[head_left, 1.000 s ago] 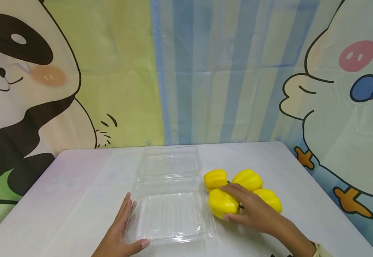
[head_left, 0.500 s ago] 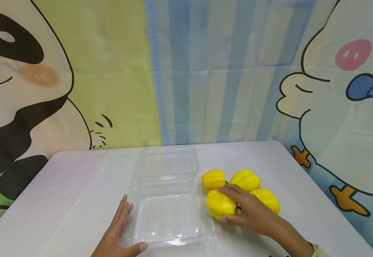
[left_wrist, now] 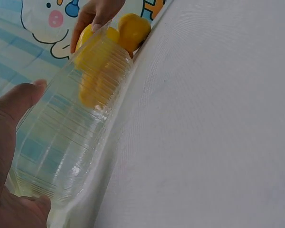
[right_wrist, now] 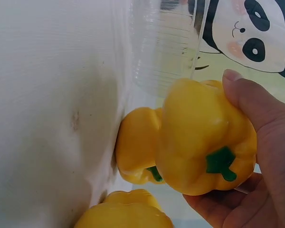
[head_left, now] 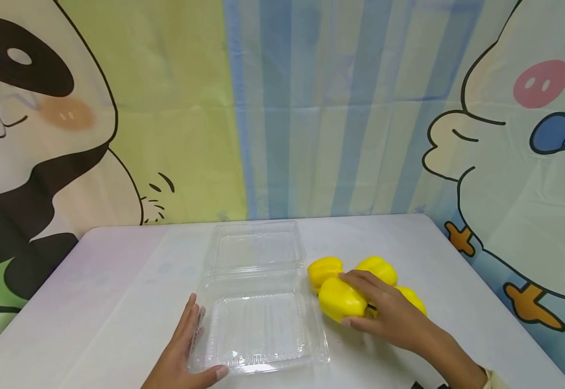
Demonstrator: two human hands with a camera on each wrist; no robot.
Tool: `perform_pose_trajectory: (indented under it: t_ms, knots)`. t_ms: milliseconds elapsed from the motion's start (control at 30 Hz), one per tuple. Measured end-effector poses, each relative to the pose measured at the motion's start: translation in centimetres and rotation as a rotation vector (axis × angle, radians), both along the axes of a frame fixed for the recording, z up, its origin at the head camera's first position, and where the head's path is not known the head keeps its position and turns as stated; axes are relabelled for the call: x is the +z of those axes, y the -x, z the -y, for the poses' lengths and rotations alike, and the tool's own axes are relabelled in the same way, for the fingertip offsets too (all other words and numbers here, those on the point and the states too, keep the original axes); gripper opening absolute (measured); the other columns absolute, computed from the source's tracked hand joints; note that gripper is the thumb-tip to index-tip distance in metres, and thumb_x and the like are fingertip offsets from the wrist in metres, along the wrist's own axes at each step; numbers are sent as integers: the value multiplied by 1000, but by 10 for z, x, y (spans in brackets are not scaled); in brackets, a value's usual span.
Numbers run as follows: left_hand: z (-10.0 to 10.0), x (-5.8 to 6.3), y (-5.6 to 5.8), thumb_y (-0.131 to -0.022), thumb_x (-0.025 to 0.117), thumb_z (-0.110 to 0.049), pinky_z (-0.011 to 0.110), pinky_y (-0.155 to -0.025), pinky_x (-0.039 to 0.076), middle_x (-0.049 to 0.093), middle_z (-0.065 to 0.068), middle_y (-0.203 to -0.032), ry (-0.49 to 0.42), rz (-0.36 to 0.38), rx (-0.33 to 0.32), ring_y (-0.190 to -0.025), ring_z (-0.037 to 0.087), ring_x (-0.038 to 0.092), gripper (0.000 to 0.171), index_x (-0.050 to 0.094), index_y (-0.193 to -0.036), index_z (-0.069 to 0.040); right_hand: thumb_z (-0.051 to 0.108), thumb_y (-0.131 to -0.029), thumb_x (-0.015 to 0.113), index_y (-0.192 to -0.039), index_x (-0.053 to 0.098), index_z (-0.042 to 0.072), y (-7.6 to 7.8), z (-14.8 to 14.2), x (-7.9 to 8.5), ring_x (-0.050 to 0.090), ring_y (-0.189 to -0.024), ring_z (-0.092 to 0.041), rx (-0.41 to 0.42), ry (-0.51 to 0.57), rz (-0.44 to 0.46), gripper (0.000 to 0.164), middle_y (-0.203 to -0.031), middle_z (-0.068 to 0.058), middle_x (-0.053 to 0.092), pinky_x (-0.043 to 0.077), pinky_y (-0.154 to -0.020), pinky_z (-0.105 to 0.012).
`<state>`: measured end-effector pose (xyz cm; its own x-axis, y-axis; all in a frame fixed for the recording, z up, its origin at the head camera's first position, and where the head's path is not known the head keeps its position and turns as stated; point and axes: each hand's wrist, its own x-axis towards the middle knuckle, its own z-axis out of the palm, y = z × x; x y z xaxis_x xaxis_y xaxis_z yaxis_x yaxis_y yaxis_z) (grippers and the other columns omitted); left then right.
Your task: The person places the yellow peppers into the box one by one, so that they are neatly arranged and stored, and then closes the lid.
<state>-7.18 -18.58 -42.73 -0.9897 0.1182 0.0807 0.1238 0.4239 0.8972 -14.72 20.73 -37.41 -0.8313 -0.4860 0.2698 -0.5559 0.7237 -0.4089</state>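
Cartoon backdrop (head_left: 199, 113), blue stripes (head_left: 276, 113), white table (head_left: 126, 302)

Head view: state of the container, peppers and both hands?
Clear plastic clamshell container: lid open, nothing inside
Held yellow bell pepper: lifted off the table
Other three yellow bell peppers: on the table
Right hand: gripping one pepper
Left hand: against container's left side

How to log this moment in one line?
right grip: holds pepper off table; left grip: at box side; box: open, empty; other peppers: on table
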Motion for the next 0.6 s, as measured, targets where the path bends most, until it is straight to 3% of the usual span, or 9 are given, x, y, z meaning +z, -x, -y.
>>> perform_pose_trajectory:
  t_ms: [267,600]
  knots:
    - [-2,1,0,-72,87,-31,16,-98,31,-3,2,-163,58,-20,12,-139,40,27,121,4,-157,-8,60,-80,67,-141,51,24,1,-1,5,54,-119,-22,17,5,-48,73,-138,3,50,50,-94,-43]
    - [-2,1,-2,-71,87,-33,20,-100,30,-1,2,-163,118,-55,23,-138,34,29,121,5,-157,-7,58,-80,69,-142,50,24,2,2,10,53,-118,-17,42,24,-101,72,-139,7,48,51,-93,-42]
